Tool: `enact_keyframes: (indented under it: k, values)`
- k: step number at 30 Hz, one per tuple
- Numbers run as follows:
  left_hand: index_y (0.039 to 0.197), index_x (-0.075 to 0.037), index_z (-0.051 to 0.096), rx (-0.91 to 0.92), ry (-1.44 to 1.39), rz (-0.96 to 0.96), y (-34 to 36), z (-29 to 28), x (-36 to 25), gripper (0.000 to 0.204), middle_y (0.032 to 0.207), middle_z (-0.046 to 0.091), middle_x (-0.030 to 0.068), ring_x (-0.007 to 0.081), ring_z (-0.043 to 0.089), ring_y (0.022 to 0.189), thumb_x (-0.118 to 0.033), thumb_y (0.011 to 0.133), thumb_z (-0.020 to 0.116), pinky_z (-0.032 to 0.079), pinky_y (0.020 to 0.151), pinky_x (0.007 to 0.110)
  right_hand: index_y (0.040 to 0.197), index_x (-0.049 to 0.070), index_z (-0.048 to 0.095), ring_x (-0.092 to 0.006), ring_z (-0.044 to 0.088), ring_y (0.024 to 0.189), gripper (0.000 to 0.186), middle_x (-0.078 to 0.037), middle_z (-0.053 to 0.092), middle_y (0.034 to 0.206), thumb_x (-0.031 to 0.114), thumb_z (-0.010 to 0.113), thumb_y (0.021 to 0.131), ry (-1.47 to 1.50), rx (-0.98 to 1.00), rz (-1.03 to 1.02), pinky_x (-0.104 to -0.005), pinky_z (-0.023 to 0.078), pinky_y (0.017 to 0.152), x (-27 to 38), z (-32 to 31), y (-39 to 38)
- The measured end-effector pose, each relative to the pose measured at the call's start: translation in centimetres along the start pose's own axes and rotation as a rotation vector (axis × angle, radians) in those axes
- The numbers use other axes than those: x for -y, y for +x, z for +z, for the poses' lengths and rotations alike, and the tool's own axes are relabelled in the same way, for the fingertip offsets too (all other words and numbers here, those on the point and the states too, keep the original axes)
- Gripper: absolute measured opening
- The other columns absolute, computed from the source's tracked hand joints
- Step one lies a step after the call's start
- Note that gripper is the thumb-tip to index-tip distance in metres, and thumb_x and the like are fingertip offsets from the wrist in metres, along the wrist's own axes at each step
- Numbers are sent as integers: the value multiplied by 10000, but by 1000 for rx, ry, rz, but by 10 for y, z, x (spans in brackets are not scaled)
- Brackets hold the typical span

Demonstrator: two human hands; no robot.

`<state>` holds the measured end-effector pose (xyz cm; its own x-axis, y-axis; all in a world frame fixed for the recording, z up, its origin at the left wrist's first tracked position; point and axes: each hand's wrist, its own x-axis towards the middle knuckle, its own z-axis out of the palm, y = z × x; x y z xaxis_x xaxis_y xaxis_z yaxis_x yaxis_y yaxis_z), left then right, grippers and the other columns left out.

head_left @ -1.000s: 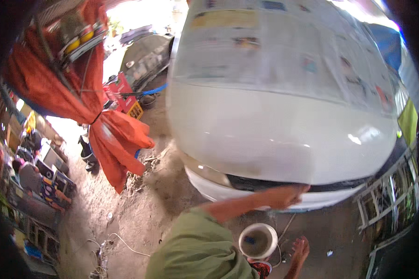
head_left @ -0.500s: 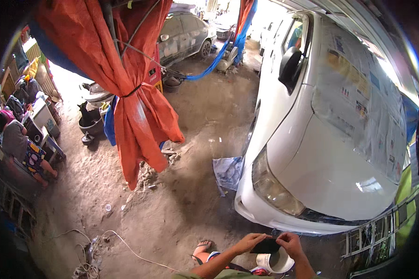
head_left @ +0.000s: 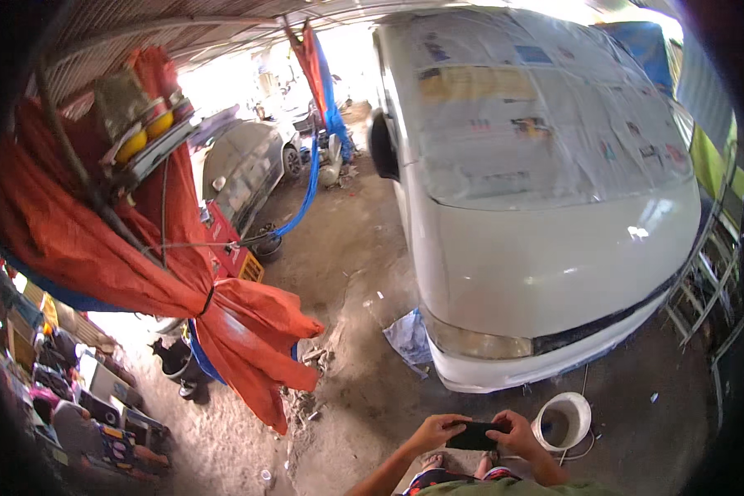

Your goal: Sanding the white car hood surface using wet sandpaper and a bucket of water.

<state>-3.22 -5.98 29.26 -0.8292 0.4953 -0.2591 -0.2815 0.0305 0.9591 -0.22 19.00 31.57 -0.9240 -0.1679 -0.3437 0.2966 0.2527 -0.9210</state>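
Observation:
A black smartphone (head_left: pixel 472 436) is held sideways in front of my body, its dark face toward me. The fingers of my left hand (head_left: pixel 435 433) are closed on one short end. My right hand (head_left: pixel 515 434) grips the opposite end, its thumb near the dark face. Ahead stands a white van (head_left: pixel 554 256), its windshield covered with taped newspaper sheets (head_left: pixel 546 124). Just to the right of my right hand, a white bucket (head_left: pixel 584 407) rests on the ground. My bare feet or sandals show only partly below the phone.
An orange tarp (head_left: pixel 248 331), tied in a bunch, hangs at the left. A blue and white sheet (head_left: pixel 408 337) lies by the van's front corner. Metal frames (head_left: pixel 703 289) lean at the right. Another person (head_left: pixel 83 426) sits at the lower left; a dusty car (head_left: pixel 240 165) stands behind.
My view has swung to the right, bringing the van's front into the middle. My hands keep hold of the phone, and the bucket now appears to the right of them.

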Motion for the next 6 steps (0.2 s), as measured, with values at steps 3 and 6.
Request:
enact_keyframes:
  k: [3, 6]
  values:
    - [1158, -65, 684, -15, 205, 39, 15, 34, -19, 251, 877, 684, 31, 83, 555, 744, -177, 936, 649, 485, 686, 257, 968, 29, 608, -71, 583, 770, 253, -14, 635, 856, 38, 775, 778, 103, -54, -41, -237, 484, 698, -12, -18, -12]
    - [1141, -58, 685, -57, 411, 115, 27, 64, -27, 238, 925, 712, 116, 144, 585, 736, -174, 939, 641, 504, 715, 301, 1024, 40, 601, -106, 612, 777, 323, -32, 651, 853, 98, 797, 775, 188, -65, 93, -265, 508, 703, -32, -45, -15]
